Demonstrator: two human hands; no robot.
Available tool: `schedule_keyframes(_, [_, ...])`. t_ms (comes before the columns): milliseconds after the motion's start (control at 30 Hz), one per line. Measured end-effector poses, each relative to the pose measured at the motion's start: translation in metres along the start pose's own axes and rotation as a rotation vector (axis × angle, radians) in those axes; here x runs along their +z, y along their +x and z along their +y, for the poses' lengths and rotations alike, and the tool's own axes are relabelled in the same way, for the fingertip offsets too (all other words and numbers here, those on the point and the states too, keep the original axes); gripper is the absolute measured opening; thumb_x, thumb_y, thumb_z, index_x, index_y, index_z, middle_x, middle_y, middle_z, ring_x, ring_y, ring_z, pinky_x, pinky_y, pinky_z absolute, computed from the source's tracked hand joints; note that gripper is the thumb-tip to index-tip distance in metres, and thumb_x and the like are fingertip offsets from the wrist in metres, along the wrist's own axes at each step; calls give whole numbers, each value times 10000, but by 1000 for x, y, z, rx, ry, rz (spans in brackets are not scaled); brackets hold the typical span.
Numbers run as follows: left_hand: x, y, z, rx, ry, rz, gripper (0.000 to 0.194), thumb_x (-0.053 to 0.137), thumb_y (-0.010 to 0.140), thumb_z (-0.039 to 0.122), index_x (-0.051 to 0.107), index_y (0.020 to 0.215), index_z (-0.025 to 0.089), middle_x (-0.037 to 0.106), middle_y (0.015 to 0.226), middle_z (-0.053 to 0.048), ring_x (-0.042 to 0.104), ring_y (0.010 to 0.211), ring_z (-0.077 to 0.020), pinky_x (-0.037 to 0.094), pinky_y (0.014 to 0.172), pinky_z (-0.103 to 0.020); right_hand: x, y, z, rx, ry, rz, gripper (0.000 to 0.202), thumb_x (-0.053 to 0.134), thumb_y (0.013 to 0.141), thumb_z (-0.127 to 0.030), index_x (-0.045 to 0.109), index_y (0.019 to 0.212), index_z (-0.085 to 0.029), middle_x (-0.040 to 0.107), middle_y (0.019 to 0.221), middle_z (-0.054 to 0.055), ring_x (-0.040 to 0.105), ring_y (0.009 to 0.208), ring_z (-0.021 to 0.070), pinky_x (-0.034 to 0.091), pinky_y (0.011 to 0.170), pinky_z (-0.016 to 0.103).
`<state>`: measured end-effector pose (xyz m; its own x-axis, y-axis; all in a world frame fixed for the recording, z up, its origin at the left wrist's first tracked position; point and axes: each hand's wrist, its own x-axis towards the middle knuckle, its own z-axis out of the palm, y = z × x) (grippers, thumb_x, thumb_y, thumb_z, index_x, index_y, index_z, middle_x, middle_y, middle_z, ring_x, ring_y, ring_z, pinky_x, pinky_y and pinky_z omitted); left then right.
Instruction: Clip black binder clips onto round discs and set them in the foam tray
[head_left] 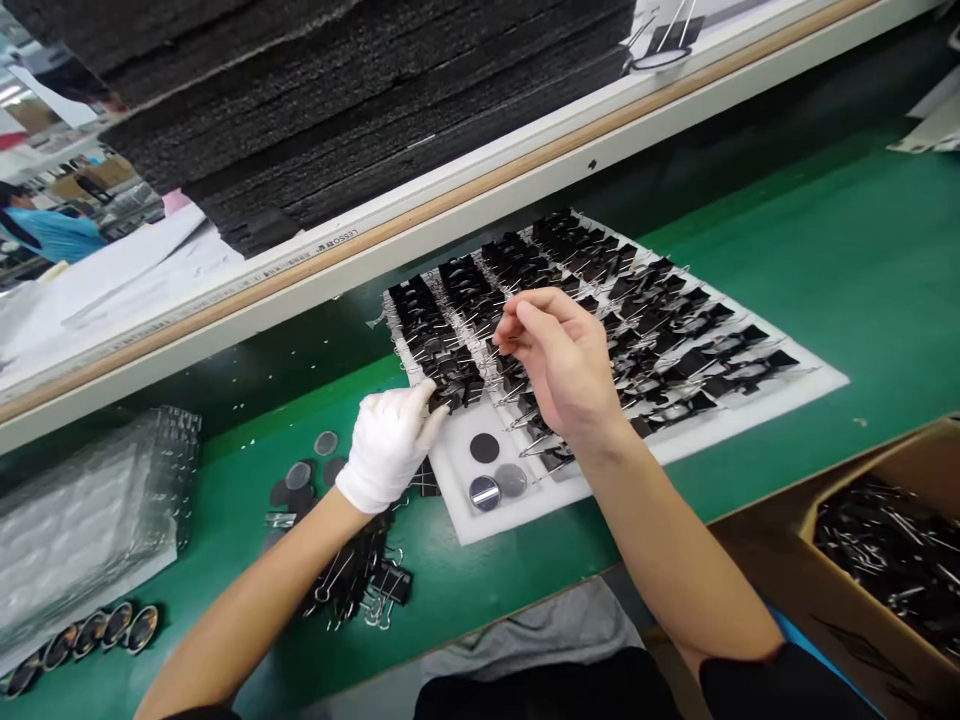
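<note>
My left hand [386,445], in a white glove, is at the left edge of a white foam board [795,395]. Its thumb and forefinger close on a black binder clip [437,398] at the near end of a row. Bare and raised over the board, my right hand [562,360] has its fingers curled against the thumb; anything between the tips is too small to make out. Rows of black binder clips [675,340] with wire handles cover most of the board. At its near corner lie a black disc [484,447], a greyish disc [512,480] and a shiny disc [485,493].
Loose binder clips [390,580] and dark discs [298,476] lie on the green table [465,590]. Clear plastic trays [97,500] and several round pieces [116,625] are left. A cardboard box [892,560] of clips stands right. Black foam sheets [390,100] fill the shelf above.
</note>
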<state>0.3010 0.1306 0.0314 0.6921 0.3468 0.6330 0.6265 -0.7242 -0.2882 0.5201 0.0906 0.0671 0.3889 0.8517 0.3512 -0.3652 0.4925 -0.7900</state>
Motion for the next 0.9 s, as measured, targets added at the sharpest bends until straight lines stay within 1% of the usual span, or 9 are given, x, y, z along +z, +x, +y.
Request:
schedule_keyframes(100, [4,-1,-3,-30,-54,-125,304,629,970,394,651,1160,158,776,979,-90,727,872,-243,456,752,-365,0,-1,-1,8,16,-13,97,678,864,-325,681,866,-228,661,759,-27,635,725,108,506,676,259])
schedule_keyframes(167, [4,-3,-4,-63,-59,-177,300,658,949,411,668,1139,179,775,972,-75,721,889,-254,439,762,-379,-1,-1,-2,10,33,-14,84,678,868,-309,688,865,-226,661,755,-27,634,723,104,499,674,257])
schedule_keyframes(233, [2,-6,-4,-92,-70,-183,296,663,944,411,676,1136,186,774,964,-70,712,896,-256,426,774,-382,-1,-1,-1,10,41,-16,77,679,871,-300,693,866,-225,661,754,-28,633,718,102,495,671,257])
schedule_keyframes(367, [-2,-12,-3,-122,-122,-154,281,637,960,389,683,1150,186,778,993,-73,706,914,-243,427,816,-379,1,-1,-1,15,36,-15,72,687,861,-298,693,858,-226,657,747,-27,630,710,106,493,661,261])
schedule_keyframes(433, [-2,-13,-3,-157,-139,-175,273,643,955,388,693,1134,188,779,983,-67,709,910,-242,432,825,-382,1,-2,0,16,20,-16,79,689,863,-309,692,858,-230,655,752,-25,630,714,110,501,665,266])
schedule_keyframes(600, [1,-10,1,-268,-157,-291,270,689,923,394,704,1119,209,777,966,-53,713,930,-256,438,853,-399,4,-5,3,-16,-37,-43,70,679,877,-306,700,864,-240,656,768,-21,627,728,115,511,679,273])
schedule_keyframes(667, [1,-9,4,-298,-184,-290,274,693,920,404,704,1111,208,773,972,-52,711,927,-254,442,862,-399,5,-6,5,-25,-62,-62,61,677,876,-296,704,866,-242,656,769,-20,628,730,117,510,676,274])
schedule_keyframes(800, [0,-8,8,-371,-233,-248,298,686,924,428,698,1123,208,766,947,-40,705,919,-243,442,868,-393,7,-7,8,-16,-97,-75,72,678,870,-307,702,859,-240,648,764,-18,623,722,121,509,664,277])
schedule_keyframes(900, [2,-7,10,-353,-233,-299,308,680,930,448,696,1136,220,766,945,-40,705,923,-239,424,874,-402,8,-9,10,-26,-105,-85,71,683,868,-299,708,849,-236,640,758,-17,613,709,120,500,652,275])
